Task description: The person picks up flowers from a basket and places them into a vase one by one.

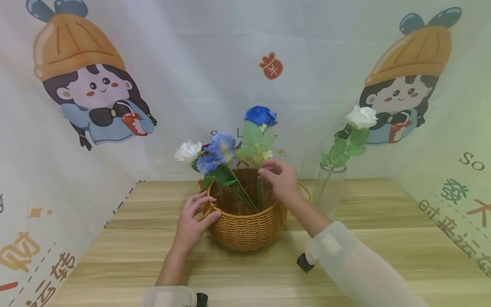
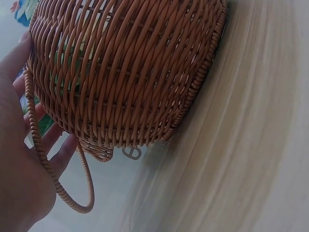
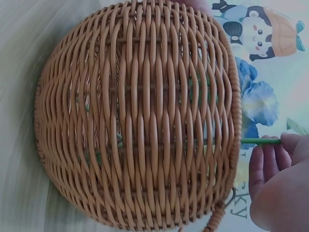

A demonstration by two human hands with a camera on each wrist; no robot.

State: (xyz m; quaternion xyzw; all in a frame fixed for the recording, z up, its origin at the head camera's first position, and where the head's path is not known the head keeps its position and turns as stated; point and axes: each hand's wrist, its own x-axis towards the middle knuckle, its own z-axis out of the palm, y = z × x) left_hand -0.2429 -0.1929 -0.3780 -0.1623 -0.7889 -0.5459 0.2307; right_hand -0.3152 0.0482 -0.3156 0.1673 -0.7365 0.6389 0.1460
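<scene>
A brown wicker basket (image 1: 247,230) stands on the table, holding artificial flowers. My left hand (image 1: 193,215) grips its left rim, the thumb on the front edge; in the left wrist view the looped handle (image 2: 79,208) hangs across that palm. My right hand (image 1: 281,179) is above the right part of the opening and pinches a green stem (image 3: 260,141). Above those fingers stand a dark blue rose (image 1: 261,116) and its pale green leaves (image 1: 255,138). Blue-violet irises (image 1: 222,147) and a white rose (image 1: 188,151) lean left in the basket.
Right of the basket, a clear glass vase (image 1: 327,196) holds one white rose (image 1: 362,117). The wooden table (image 1: 126,243) extends to both sides. A printed cloth (image 1: 199,64) forms the backdrop behind and beside it.
</scene>
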